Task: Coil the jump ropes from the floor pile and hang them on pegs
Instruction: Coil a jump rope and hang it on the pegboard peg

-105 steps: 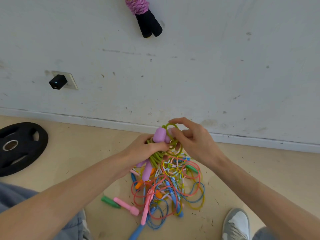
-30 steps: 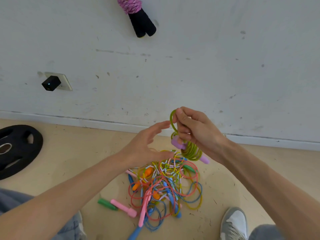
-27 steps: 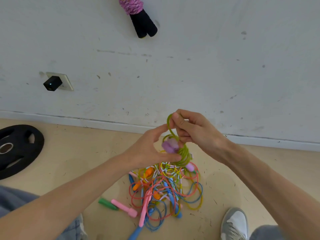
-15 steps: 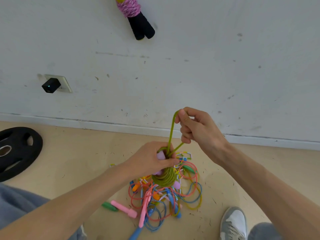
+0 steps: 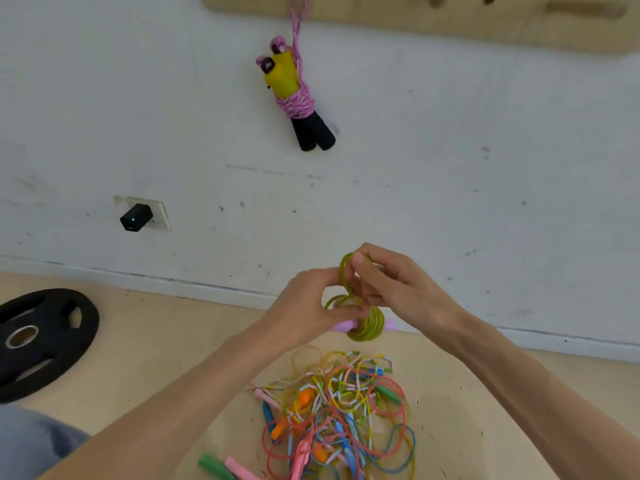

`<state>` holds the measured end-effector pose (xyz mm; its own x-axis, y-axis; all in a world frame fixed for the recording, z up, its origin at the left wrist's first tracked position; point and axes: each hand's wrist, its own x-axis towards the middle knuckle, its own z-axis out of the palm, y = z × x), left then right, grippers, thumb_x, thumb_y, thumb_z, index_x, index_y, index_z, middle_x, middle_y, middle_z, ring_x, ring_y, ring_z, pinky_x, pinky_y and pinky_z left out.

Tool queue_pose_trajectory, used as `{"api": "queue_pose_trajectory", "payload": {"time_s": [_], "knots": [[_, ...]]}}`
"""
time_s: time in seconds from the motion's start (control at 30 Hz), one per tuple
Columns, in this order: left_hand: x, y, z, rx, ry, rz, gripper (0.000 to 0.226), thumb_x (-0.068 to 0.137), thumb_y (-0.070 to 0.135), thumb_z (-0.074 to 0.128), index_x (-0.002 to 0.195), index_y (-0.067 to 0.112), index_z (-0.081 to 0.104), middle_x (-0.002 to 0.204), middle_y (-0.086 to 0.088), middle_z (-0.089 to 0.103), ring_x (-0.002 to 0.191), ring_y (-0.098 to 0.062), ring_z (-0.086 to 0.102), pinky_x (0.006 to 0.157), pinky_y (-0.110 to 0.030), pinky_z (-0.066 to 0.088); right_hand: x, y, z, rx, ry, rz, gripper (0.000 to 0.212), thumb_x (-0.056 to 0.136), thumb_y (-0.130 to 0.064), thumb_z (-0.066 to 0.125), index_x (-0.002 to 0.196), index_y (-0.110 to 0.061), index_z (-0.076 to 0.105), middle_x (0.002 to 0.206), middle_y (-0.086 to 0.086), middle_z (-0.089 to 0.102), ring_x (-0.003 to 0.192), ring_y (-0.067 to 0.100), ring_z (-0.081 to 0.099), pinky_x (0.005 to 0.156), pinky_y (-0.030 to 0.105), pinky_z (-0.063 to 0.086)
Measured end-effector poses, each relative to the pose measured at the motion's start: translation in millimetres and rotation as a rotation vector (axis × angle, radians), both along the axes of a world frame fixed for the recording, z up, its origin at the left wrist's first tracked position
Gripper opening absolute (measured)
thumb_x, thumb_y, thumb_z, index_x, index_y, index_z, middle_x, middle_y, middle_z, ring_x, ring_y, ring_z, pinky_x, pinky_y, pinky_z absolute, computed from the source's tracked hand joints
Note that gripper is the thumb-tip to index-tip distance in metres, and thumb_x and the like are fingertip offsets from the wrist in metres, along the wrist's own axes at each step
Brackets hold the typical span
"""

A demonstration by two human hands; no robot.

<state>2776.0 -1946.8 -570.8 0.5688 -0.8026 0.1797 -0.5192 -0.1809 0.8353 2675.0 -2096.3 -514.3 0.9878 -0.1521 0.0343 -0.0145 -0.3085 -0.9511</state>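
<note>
An olive-green jump rope (image 5: pixel 367 325) with lilac handles is wound into a tight coil, held in front of the wall. My left hand (image 5: pixel 304 306) grips the coil at a lilac handle. My right hand (image 5: pixel 388 282) pinches a green loop that stands up above the coil. Below on the floor lies the tangled pile of coloured jump ropes (image 5: pixel 332 414). A wooden peg board (image 5: pixel 415 15) runs along the top of the wall. A coiled pink rope with yellow and black handles (image 5: pixel 294 98) hangs from it.
A black weight plate (image 5: pixel 38 341) lies on the floor at the left. A black plug (image 5: pixel 135 217) sits in a wall socket. Green and pink handles (image 5: pixel 225 469) lie at the pile's near edge. My trouser leg (image 5: pixel 31 441) shows at the bottom left.
Both hands have lifted the green coil higher off the pile. The long pulled-out loop is now short, held just above the coil. The view has tilted up, revealing the peg board.
</note>
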Motion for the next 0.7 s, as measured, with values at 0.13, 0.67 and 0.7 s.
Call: {"api": "queue_pose_trajectory", "payload": {"time_s": [0.13,0.67,0.7], "knots": [[15.7,-0.6,22.2,-0.11,0.024,0.09,0.01,0.102,0.026,0.063,0.096,0.022,0.069,0.096,0.009,0.08,0.098,-0.006,0.074,0.095,-0.044,0.055,30.1,-8.7,40.4,-0.147,0.046,-0.04,0.038,0.108,-0.037,0.053,0.087,-0.011,0.071,0.061,-0.005,0.041,0.056,0.01,0.046,0.068,0.029,0.055],[111.8,12.0,179.4,-0.548,0.186,0.408,0.011,0.099,0.026,0.069,0.1,0.016,0.07,0.083,-0.001,0.08,0.073,-0.022,0.079,0.065,-0.029,0.061,112.5,19.2,113.8,0.071,-0.392,-0.188,0.014,0.101,-0.015,0.066,0.101,-0.011,0.079,0.09,0.004,0.079,0.086,0.017,0.074,0.078,0.026,0.06],[115.3,10.5,184.9,-0.551,0.184,0.422,0.012,0.098,0.028,0.07,0.1,0.016,0.07,0.083,-0.001,0.08,0.074,-0.021,0.079,0.067,-0.032,0.062,118.4,21.2,118.7,0.04,-0.428,-0.212,0.014,0.102,-0.014,0.064,0.1,-0.011,0.078,0.088,0.003,0.078,0.084,0.015,0.073,0.076,0.025,0.059]]}}
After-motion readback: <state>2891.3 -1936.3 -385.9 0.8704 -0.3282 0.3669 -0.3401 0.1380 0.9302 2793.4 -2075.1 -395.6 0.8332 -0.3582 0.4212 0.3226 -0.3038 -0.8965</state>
